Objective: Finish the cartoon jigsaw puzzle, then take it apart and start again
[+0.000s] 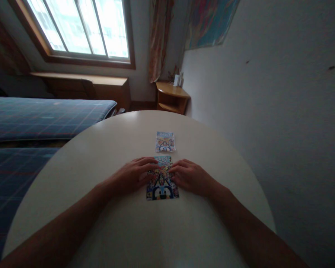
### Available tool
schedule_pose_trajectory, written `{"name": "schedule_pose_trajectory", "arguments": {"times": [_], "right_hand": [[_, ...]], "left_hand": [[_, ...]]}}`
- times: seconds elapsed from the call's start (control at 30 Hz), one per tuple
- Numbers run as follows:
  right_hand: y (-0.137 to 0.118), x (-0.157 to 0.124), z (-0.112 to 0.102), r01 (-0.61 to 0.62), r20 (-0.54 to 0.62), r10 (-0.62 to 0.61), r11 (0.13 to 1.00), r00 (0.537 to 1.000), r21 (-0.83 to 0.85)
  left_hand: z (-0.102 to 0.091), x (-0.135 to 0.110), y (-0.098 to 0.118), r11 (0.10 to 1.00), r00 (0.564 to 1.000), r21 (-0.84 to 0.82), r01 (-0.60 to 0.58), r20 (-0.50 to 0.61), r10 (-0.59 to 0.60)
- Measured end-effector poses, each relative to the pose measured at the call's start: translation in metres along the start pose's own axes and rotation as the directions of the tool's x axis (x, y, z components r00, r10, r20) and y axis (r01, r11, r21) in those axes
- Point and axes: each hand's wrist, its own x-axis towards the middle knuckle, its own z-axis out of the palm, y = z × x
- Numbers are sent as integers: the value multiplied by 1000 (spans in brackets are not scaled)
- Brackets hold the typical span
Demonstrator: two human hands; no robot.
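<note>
A colourful rectangular picture sheet (162,190) with a blue cartoon dog's face along its near edge lies flat on the white round table (123,230). My left hand (138,172) rests over its left side, fingers stretched out across the print. On the opposite edge lies my right hand (188,175), its fingers apart and slightly bent, the tips touching the sheet. Neither hand lifts anything. Just beyond the sheet is a smaller card or packet (165,141) with a similar dog picture and a pale border. Whether the sheet is one piece or several joined pieces is too blurred to tell.
A plain wall (281,123) runs close along the table's right side. To the left is a bed with a blue plaid mattress (50,115). Behind the table stand a small wooden corner cabinet (171,91) and a long wooden desk (100,80) below a bright window (83,28).
</note>
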Motion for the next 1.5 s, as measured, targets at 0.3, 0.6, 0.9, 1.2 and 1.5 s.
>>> {"name": "schedule_pose_trajectory", "arguments": {"times": [0.3, 0.6, 0.9, 1.2, 1.5], "right_hand": [[29, -4, 1, -350, -82, 342, 929, 936, -120], [31, 6, 12, -470, 6, 481, 859, 877, -202], [31, 0, 17, -454, -88, 445, 869, 891, -199], [29, 0, 10, -423, -142, 402, 889, 905, -176], [-54, 10, 24, -219, 38, 224, 970, 974, -109]], "left_hand": [[1, -10, -21, 955, 971, 181, 234, -5, -237], [6, -7, -22, 913, 939, 235, 334, -3, -343], [10, -17, -30, 870, 908, 290, 398, 10, -419], [6, -20, -31, 892, 916, 244, 380, 31, -399], [9, -22, -32, 901, 925, 235, 365, 18, -379]]}}
